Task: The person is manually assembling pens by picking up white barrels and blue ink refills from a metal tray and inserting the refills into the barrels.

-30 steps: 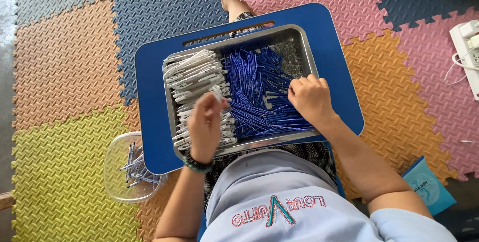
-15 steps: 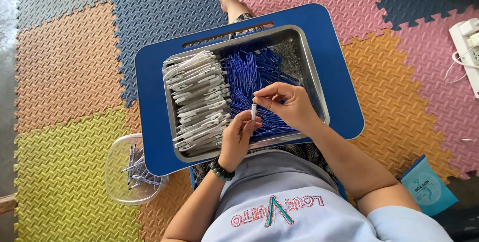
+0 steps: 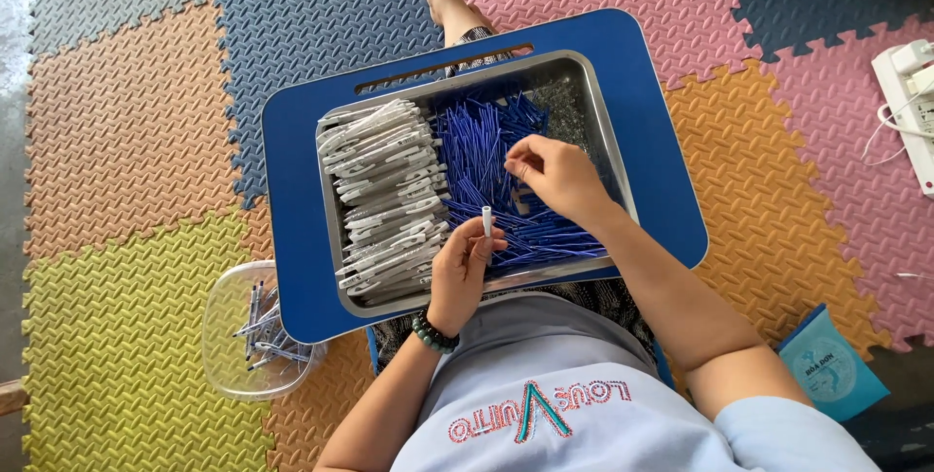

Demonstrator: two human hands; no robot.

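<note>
While the left hand pinches a white pen barrel upright at frame centre, the right hand closes its fingertips on the blue refills in the metal tray. White barrels fill the tray's left half, refills its middle. The tray sits on a blue lap table. A clear bowl at lower left holds assembled pens. Coloured foam mats cover the floor. A white power strip is cut off at the right edge.
</note>
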